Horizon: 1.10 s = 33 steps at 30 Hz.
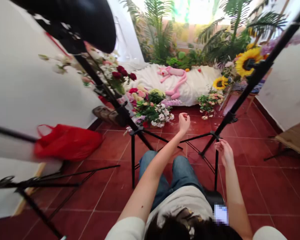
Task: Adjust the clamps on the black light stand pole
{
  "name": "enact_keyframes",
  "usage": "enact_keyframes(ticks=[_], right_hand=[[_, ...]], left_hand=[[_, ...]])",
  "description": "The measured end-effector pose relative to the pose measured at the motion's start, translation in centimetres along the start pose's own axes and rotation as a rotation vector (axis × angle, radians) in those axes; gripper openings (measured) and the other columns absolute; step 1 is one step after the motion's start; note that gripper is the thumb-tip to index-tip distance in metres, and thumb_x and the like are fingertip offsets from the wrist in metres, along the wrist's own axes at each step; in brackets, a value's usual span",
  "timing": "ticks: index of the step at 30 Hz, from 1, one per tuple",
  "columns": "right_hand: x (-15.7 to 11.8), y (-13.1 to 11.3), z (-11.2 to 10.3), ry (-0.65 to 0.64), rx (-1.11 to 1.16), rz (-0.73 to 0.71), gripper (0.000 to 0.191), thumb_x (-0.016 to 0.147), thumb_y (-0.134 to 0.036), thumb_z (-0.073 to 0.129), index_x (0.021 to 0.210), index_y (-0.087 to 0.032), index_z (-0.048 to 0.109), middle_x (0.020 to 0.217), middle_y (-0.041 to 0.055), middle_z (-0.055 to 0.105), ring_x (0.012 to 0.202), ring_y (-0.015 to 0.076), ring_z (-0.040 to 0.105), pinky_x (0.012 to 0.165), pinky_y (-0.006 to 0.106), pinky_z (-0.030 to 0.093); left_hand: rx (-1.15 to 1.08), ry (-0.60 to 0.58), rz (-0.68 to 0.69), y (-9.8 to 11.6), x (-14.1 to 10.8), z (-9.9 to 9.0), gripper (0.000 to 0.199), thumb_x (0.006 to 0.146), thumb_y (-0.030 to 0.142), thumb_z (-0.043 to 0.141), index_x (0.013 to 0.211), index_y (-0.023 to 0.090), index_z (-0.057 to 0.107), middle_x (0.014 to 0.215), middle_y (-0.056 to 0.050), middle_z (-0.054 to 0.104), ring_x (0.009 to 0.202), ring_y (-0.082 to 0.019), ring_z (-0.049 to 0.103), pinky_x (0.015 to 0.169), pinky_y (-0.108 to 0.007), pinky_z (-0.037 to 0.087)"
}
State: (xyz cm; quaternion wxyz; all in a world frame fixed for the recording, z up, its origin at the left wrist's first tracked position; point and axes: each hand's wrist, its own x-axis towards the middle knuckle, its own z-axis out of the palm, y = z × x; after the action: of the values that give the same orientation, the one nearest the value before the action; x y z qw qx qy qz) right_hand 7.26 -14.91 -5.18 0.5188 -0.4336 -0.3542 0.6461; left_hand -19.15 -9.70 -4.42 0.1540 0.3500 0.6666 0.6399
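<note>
My left hand is raised in front of my knees, between the two black tripod stands, its fingers curled inward; whether anything lies within them is too small to tell. To the right, my right hand hovers beside the right tripod, fingers bent and apart, with nothing visible in it. The left tripod rises on the other side, a dark round lamp head near its top. A lit screen, partly blurred, lies by my right hip.
Flower bunches and a small arrangement stand before a white-draped platform bearing a pink plush toy. A red bag and another stand are at left. Sunflowers and a brown low seat are at right.
</note>
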Motion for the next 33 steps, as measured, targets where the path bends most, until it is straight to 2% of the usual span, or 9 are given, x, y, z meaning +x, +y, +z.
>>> enact_keyframes(ticks=[4, 7, 9, 12, 14, 18, 24, 29, 33], right_hand=[[-0.4, -1.4, -2.3, 0.015, 0.055, -0.04, 0.033, 0.066, -0.038, 0.079, 0.091, -0.019, 0.068, 0.072, 0.0001, 0.074, 0.059, 0.0096, 0.067, 0.061, 0.021, 0.057], [-0.8, -2.1, -3.7, 0.033, 0.071, -0.058, 0.03, 0.067, -0.036, 0.079, 0.09, -0.019, 0.069, 0.072, -0.0001, 0.073, 0.06, 0.0094, 0.067, 0.061, 0.02, 0.056], [-1.1, -2.2, -4.6, 0.039, 0.082, -0.059, 0.03, 0.067, -0.037, 0.08, 0.09, -0.02, 0.069, 0.072, -0.0002, 0.073, 0.061, 0.0088, 0.066, 0.061, 0.019, 0.056], [-1.7, -2.0, -5.6, 0.037, 0.081, -0.049, 0.03, 0.07, -0.038, 0.08, 0.091, -0.02, 0.069, 0.073, -0.0005, 0.073, 0.063, 0.0087, 0.067, 0.062, 0.019, 0.056], [-1.8, -1.8, -6.0, 0.038, 0.081, -0.039, 0.03, 0.071, -0.038, 0.08, 0.092, -0.02, 0.069, 0.074, -0.0003, 0.073, 0.063, 0.0089, 0.067, 0.062, 0.019, 0.056], [-1.0, -1.8, -5.4, 0.027, 0.129, 0.001, 0.028, 0.071, -0.037, 0.079, 0.091, -0.02, 0.069, 0.073, -0.0003, 0.072, 0.061, 0.0095, 0.065, 0.061, 0.02, 0.055], [3.2, -5.2, -1.0, -0.119, 0.372, 0.086, 0.019, 0.08, -0.041, 0.068, 0.08, -0.023, 0.063, 0.062, -0.0056, 0.059, 0.054, 0.008, 0.054, 0.056, 0.019, 0.048], [7.7, -8.9, 2.1, -0.329, 0.34, 0.111, 0.04, 0.092, -0.058, 0.049, 0.081, -0.022, 0.064, 0.065, -0.0019, 0.059, 0.059, 0.012, 0.051, 0.057, 0.024, 0.045], [10.3, -9.0, 2.3, -0.402, 0.5, 0.08, 0.027, 0.095, -0.037, 0.056, 0.074, -0.021, 0.061, 0.061, -0.0049, 0.057, 0.051, 0.0082, 0.045, 0.054, 0.02, 0.043]], left_hand=[[-0.195, -0.318, 0.138, 4.7, -1.2, 8.5, 0.013, 0.089, 0.025, 0.06, 0.098, 0.02, 0.051, 0.094, -0.005, 0.064, 0.081, -0.013, 0.063, 0.081, -0.03, 0.051], [-0.327, -0.434, 0.192, 8.5, -2.0, 14.3, 0.028, 0.084, 0.029, 0.07, 0.104, 0.021, 0.052, 0.101, -0.007, 0.067, 0.092, -0.016, 0.067, 0.086, -0.032, 0.053], [-0.388, -0.478, 0.214, 10.9, -2.2, 17.5, 0.037, 0.079, 0.031, 0.076, 0.106, 0.021, 0.053, 0.104, -0.008, 0.068, 0.097, -0.017, 0.067, 0.089, -0.034, 0.053], [-0.446, -0.537, 0.196, 13.6, -2.0, 20.5, 0.037, 0.077, 0.039, 0.078, 0.101, 0.02, 0.057, 0.092, -0.005, 0.069, 0.084, -0.015, 0.067, 0.084, -0.033, 0.053], [-0.451, -0.594, 0.15, 14.6, -1.7, 21.2, 0.033, 0.079, 0.046, 0.075, 0.088, 0.019, 0.059, 0.076, -0.001, 0.067, 0.068, -0.012, 0.063, 0.073, -0.029, 0.052], [-0.368, -0.715, 0.12, 14.9, -0.9, 20.9, 0.042, 0.08, 0.052, 0.07, 0.061, 0.018, 0.054, 0.051, 0.002, 0.054, 0.051, -0.009, 0.053, 0.058, -0.024, 0.045], [-0.326, -0.651, 0.097, 14.5, -0.6, 21.3, 0.041, 0.08, 0.036, 0.07, 0.051, 0.018, 0.048, 0.044, 0.004, 0.048, 0.045, -0.007, 0.046, 0.05, -0.021, 0.037], [-0.338, -0.607, 0.043, 14.7, -0.6, 22.1, 0.04, 0.076, 0.029, 0.072, 0.048, 0.018, 0.045, 0.04, 0.006, 0.042, 0.041, -0.005, 0.04, 0.047, -0.021, 0.033], [-0.342, -0.552, 0.063, 14.5, -0.6, 22.5, 0.038, 0.075, 0.026, 0.072, 0.049, 0.018, 0.046, 0.043, 0.006, 0.041, 0.043, -0.006, 0.041, 0.048, -0.021, 0.033]])
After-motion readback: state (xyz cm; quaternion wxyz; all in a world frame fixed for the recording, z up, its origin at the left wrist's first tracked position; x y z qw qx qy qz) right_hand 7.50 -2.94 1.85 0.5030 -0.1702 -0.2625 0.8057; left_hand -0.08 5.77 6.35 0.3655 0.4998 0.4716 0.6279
